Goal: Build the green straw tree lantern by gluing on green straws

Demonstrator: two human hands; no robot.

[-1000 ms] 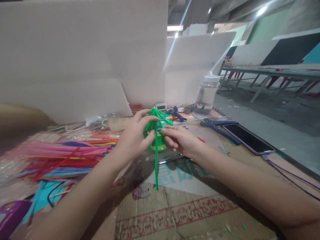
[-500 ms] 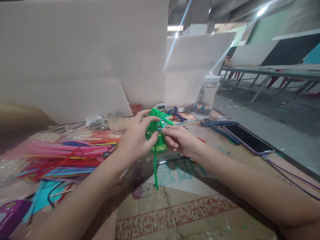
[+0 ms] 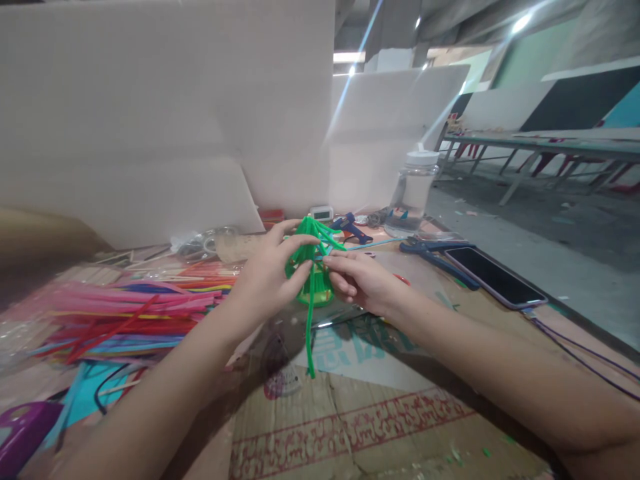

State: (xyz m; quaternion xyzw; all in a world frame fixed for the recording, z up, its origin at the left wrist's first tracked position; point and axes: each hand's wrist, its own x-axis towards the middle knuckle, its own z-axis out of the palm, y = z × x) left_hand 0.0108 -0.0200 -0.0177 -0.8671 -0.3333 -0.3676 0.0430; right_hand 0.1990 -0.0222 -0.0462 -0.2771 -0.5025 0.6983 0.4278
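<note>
A green cone-shaped piece made of pipe cleaners (image 3: 316,287) stands upright between my hands, with one long green strand hanging down in front. My left hand (image 3: 275,263) wraps round its left side, fingers over the upper part and thumb at the front. On its right side, my right hand (image 3: 357,277) pinches with thumb and forefinger at a light blue pipe cleaner (image 3: 377,245), which reaches out to the right behind the hand. Loose green ends stick out to the right near the top.
Coloured pipe cleaners (image 3: 135,310) lie in a heap at left. Behind are a blue glue gun (image 3: 353,229) and a water bottle (image 3: 413,193). Blue-handled pliers (image 3: 443,260) and a phone (image 3: 495,277) lie at right. A purple object (image 3: 30,433) is at lower left.
My left hand has shifted slightly to the left and its thumb has moved, so more of the green piece's lower front shows. My right hand keeps its pinch.
</note>
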